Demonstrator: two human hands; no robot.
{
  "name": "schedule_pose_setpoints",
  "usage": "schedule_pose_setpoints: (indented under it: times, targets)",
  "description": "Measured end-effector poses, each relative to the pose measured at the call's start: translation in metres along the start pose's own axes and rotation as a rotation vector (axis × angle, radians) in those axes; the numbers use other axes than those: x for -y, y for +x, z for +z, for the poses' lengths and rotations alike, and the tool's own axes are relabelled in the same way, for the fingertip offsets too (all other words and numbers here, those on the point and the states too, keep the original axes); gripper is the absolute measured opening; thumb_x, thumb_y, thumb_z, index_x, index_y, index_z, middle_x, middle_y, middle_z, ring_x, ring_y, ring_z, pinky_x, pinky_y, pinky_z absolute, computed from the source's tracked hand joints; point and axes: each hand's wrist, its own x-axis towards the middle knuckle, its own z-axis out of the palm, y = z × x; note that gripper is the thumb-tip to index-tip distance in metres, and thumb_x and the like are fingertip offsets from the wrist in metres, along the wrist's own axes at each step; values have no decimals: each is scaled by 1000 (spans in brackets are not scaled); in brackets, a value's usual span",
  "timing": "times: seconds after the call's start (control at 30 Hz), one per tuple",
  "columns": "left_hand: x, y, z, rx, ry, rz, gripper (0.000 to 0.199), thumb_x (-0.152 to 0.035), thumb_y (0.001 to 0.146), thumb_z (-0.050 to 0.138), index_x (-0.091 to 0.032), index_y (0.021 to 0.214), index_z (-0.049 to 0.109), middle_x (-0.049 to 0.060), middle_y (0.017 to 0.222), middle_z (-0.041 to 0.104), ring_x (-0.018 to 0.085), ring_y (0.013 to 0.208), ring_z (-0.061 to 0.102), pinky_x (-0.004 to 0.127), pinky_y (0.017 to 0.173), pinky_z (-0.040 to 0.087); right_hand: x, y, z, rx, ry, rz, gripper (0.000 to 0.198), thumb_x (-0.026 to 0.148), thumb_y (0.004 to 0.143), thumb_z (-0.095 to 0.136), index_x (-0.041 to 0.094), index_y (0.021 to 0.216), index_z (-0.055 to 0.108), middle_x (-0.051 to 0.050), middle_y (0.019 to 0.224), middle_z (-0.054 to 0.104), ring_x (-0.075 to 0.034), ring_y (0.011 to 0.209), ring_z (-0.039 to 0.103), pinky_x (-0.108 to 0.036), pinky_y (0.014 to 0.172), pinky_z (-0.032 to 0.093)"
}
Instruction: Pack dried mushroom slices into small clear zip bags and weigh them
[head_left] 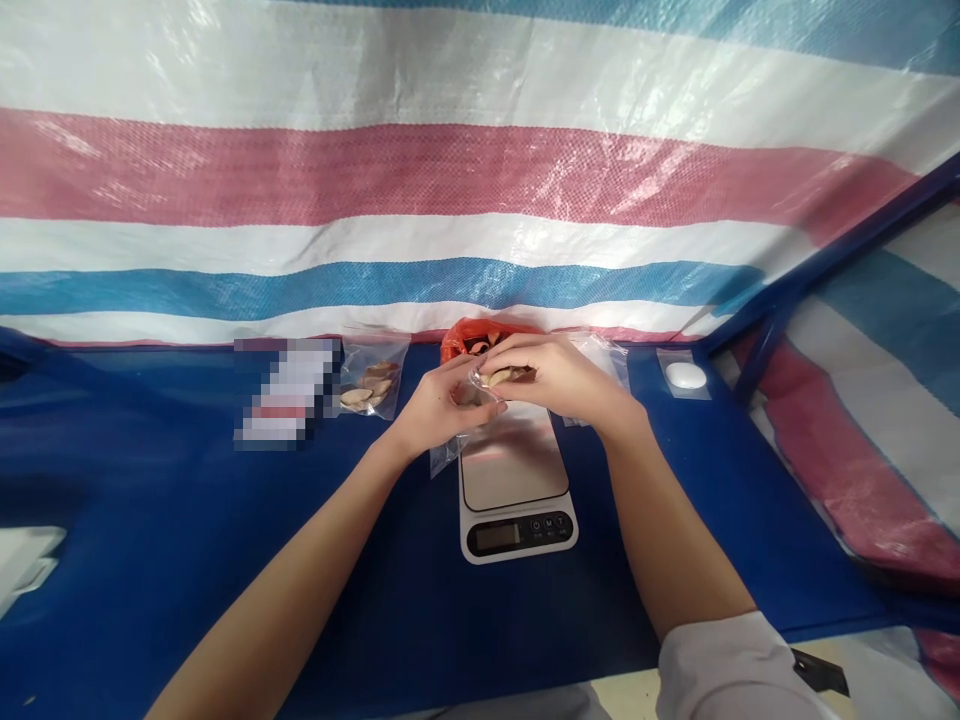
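While the left hand is clamped on a clear plastic bag, the right hand pinches pale slices at its upper edge, both near the far end of the white scale; an orange bag lies just beyond, and a second clear bag holding brownish pieces rests on the blue table
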Motion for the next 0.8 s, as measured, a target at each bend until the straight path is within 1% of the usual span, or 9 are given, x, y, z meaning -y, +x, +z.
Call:
schedule_pose_setpoints:
  times: [0.2,0.33,0.43,0.53,0.6,0.7,0.8]
  targets:
    - [1,1,1,-32,-37,23,34,-40,79,79,-20,106,72,8,113,73,25,104,67,39,96,52,1,0,-1,-11,69,-8,25,12,87,66,24,103,79,-3,116,75,-19,108,69,-30,93,54]
    - [0,1,0,-55,-60,10,39,-43,78,79,-19,109,72,9,113,73,27,105,68,41,97,52,1,-2,-2,-10,132,15,24,16,88,67,26,106,79,-3,120,75,-20,107,70,-33,93,56]
    - [1,1,-1,-64,-65,-10,44,-44,78,79,-20,114,73,11,119,73,28,112,67,42,103,51,-2,-4,-5,-28,197,23,22,20,88,69,26,107,79,-4,120,75,-21,106,71,-33,90,57]
    - [4,-1,-4,-90,-68,-49,55,-47,76,81,-19,123,71,13,131,69,32,121,65,45,109,49,-9,-7,-10,-75,244,35,22,23,87,70,25,107,79,-4,121,74,-21,103,71,-33,88,58]
    - [5,-2,-7,-112,-70,-82,63,-50,74,83,-19,128,69,14,136,66,34,127,62,47,112,47,-15,-9,-14,-113,227,64,21,23,86,69,24,104,79,-4,118,75,-21,104,71,-33,90,57]
    - [5,-3,-13,-142,-73,-128,68,-54,74,82,-18,129,68,15,139,65,36,133,57,49,115,44,-25,-11,-18,-129,131,125,19,19,86,67,23,100,79,-3,110,77,-20,101,70,-32,90,54]
    - [5,-4,-18,-169,-60,-173,69,-57,74,81,-18,130,69,14,139,64,37,136,54,48,117,41,-35,-9,-15,-40,-2,169,19,16,86,64,21,97,79,-3,99,78,-19,89,70,-29,82,51]
